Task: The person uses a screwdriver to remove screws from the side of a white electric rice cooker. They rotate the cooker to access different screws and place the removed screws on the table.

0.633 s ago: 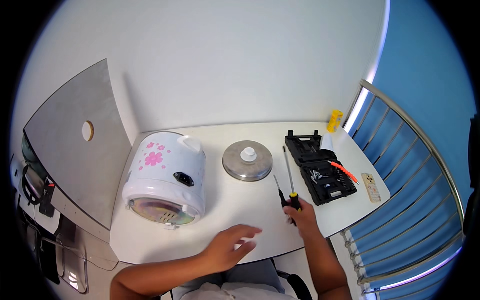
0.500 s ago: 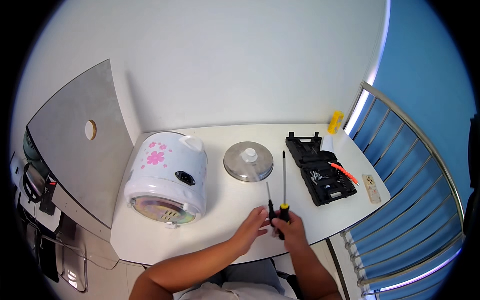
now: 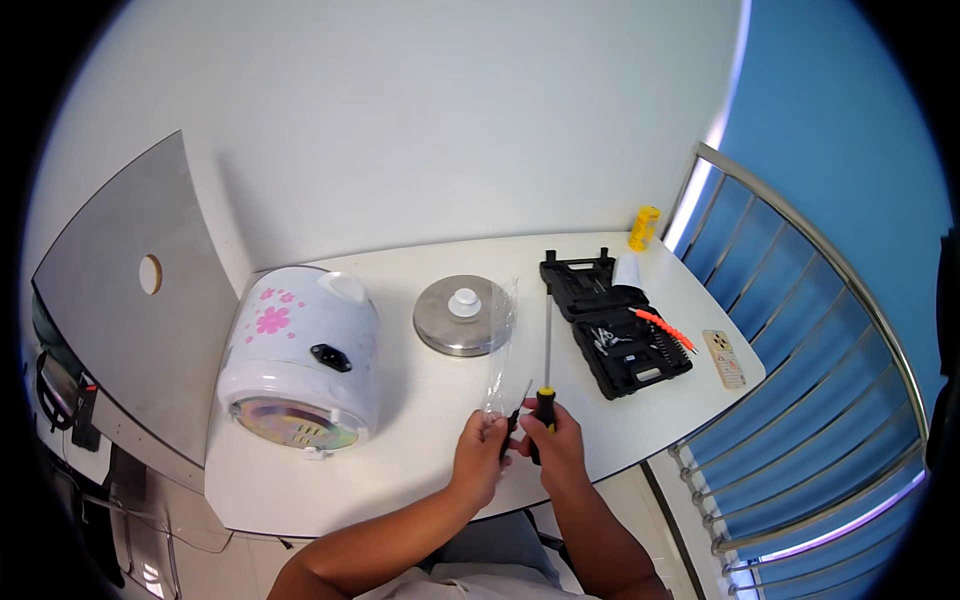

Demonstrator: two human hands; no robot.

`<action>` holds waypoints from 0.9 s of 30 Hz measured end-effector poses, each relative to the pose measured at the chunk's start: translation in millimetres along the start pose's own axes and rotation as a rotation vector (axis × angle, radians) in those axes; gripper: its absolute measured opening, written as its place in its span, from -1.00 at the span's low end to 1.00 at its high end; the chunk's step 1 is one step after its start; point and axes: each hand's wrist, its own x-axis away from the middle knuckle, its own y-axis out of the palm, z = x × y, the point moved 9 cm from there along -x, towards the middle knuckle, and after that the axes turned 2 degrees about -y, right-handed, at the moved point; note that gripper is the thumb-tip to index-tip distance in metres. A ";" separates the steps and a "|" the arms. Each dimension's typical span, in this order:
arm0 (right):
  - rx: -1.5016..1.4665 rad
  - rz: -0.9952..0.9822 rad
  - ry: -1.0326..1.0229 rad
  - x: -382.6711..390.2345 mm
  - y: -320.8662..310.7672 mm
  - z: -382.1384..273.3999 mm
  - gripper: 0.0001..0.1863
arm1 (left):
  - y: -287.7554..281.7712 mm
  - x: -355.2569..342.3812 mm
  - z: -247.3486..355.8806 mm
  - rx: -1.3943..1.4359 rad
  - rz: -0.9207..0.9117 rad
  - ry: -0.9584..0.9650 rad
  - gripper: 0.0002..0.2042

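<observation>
My left hand is closed on a small screwdriver with a black handle and a thin shaft pointing up. A crinkled clear plastic sleeve rises from the left fingertips; how it is held is unclear. In my right hand is a long screwdriver with a black and yellow handle, its shaft pointing away from me. Both hands nearly meet above the table's near edge. Beyond them lies a round metal lid with a white knob. To the left, a white rice cooker with pink flowers rests on its side, base toward me.
An open black tool case holds bits and small parts, with an orange flexible shaft across it. A yellow container stands at the back right. A patterned flat object lies by the right edge. A metal railing borders the right.
My left hand has gone from open fingers to gripping the small screwdriver, which was with the long one in my right hand. The clear sleeve now shows plainly. The view has shifted slightly.
</observation>
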 end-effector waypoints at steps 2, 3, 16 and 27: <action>-0.039 -0.016 0.049 -9.5 -5.1 13.5 -0.75 | -0.6 1.0 0.1 -0.104 0.006 0.005 -0.85; -0.059 -0.014 0.050 -11.5 -8.5 16.2 -0.81 | 2.9 1.0 -3.6 -0.156 -0.040 -0.032 -0.86; 0.899 0.535 -0.265 -170.9 -215.1 -109.7 -0.84 | -8.1 20.1 -3.1 -0.105 -0.173 -0.236 -0.62; 0.394 -0.014 -0.174 -59.7 -64.8 -59.8 -0.54 | -11.3 6.5 22.2 -0.213 -0.085 -0.088 -0.38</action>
